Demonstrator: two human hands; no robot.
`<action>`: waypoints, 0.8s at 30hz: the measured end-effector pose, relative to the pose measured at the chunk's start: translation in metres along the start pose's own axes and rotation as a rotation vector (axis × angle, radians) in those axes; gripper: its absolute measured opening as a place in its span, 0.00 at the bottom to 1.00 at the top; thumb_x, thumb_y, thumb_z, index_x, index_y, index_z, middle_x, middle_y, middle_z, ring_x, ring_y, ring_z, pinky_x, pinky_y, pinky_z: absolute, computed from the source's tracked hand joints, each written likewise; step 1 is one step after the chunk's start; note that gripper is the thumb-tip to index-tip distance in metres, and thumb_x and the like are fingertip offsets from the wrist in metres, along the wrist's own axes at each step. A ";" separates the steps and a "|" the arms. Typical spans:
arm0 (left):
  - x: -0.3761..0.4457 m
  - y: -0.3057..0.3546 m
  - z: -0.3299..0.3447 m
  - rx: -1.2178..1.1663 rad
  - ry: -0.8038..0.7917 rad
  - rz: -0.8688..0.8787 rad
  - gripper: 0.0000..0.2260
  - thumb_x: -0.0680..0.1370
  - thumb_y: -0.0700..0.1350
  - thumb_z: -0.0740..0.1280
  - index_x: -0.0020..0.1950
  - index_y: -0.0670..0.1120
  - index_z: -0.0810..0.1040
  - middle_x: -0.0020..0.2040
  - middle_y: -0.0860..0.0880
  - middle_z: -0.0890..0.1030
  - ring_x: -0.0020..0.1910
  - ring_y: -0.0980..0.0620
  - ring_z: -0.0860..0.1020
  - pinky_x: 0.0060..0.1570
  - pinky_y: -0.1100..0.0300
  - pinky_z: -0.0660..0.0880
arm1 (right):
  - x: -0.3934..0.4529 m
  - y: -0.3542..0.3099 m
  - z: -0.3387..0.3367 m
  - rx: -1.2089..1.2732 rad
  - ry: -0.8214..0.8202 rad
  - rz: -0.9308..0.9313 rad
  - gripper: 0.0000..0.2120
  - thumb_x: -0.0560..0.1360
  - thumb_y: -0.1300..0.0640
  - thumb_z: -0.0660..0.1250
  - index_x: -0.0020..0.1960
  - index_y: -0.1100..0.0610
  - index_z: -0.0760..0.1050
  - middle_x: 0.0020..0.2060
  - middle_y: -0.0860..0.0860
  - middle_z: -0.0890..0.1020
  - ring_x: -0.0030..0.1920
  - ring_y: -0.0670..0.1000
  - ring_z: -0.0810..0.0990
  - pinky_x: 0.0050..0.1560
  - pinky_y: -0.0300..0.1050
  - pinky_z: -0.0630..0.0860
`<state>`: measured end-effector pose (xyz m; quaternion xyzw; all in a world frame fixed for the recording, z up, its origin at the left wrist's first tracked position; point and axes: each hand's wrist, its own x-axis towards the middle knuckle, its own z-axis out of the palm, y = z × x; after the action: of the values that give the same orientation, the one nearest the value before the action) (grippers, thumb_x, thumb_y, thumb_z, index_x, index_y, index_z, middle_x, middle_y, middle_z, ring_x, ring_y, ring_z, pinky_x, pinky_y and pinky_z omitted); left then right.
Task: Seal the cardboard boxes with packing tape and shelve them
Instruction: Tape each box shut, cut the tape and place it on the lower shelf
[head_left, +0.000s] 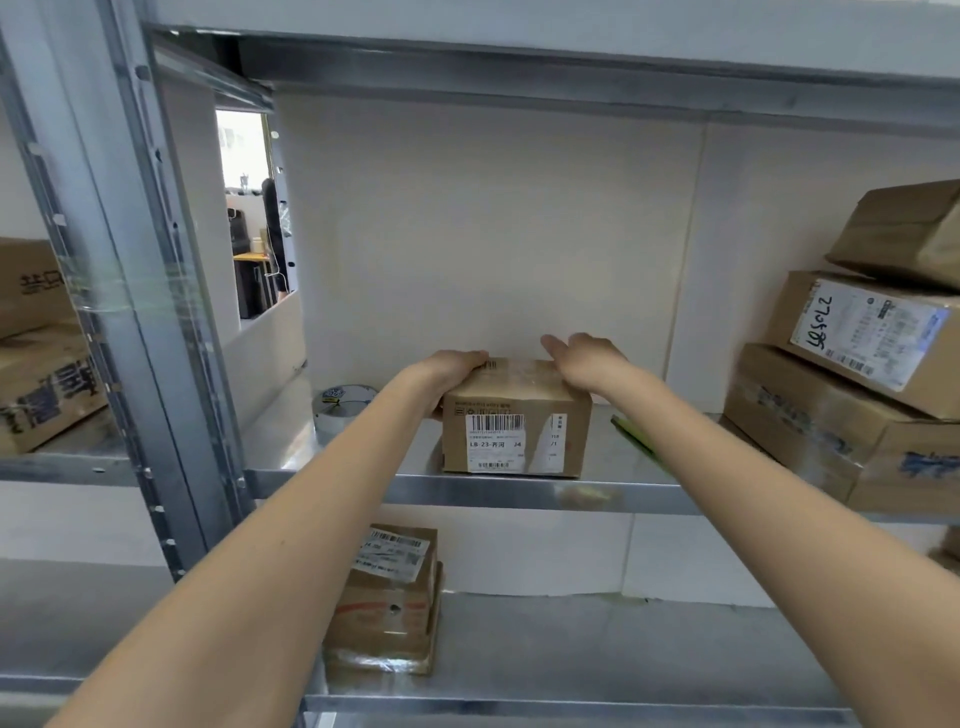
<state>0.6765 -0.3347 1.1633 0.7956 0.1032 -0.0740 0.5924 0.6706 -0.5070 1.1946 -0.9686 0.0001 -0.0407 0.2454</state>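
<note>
A small cardboard box (514, 434) with a white barcode label on its front stands on the middle metal shelf (519, 493), near the front edge. Clear tape shines on its top. My left hand (452, 371) grips the box's upper left corner, fingers curled over the top. My right hand (584, 364) lies on the upper right corner, fingers bent over the far edge. A roll of packing tape (343, 408) lies on the same shelf, left of the box, partly behind my left forearm.
Several larger cardboard boxes (852, 395) are stacked at the shelf's right end. A green object (636, 436) lies right of the small box. A taped box stack (389, 603) sits on the lower shelf. More boxes (41, 374) fill the left bay behind the steel upright (156, 312).
</note>
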 end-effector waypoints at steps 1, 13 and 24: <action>0.001 0.000 0.000 0.005 -0.001 -0.001 0.15 0.82 0.57 0.61 0.45 0.47 0.73 0.38 0.47 0.78 0.34 0.50 0.77 0.36 0.59 0.73 | 0.004 -0.006 -0.003 -0.026 -0.008 -0.074 0.27 0.84 0.45 0.46 0.72 0.63 0.65 0.69 0.62 0.70 0.68 0.61 0.70 0.63 0.48 0.67; 0.010 -0.004 0.003 -0.082 -0.031 0.005 0.14 0.82 0.55 0.60 0.52 0.45 0.77 0.45 0.44 0.81 0.36 0.49 0.78 0.36 0.58 0.74 | -0.001 -0.023 0.036 -0.326 -0.198 -0.218 0.33 0.82 0.39 0.37 0.80 0.58 0.47 0.79 0.54 0.49 0.79 0.51 0.47 0.76 0.53 0.44; 0.007 -0.003 0.002 -0.054 -0.016 -0.012 0.14 0.82 0.56 0.60 0.47 0.46 0.74 0.41 0.46 0.79 0.36 0.49 0.78 0.37 0.58 0.75 | -0.105 -0.002 0.040 -0.402 -0.022 -0.420 0.31 0.84 0.44 0.44 0.80 0.61 0.44 0.79 0.56 0.49 0.79 0.52 0.46 0.77 0.46 0.43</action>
<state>0.6829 -0.3354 1.1582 0.7780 0.1053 -0.0814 0.6140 0.5693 -0.4845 1.1525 -0.9769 -0.1952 -0.0795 0.0346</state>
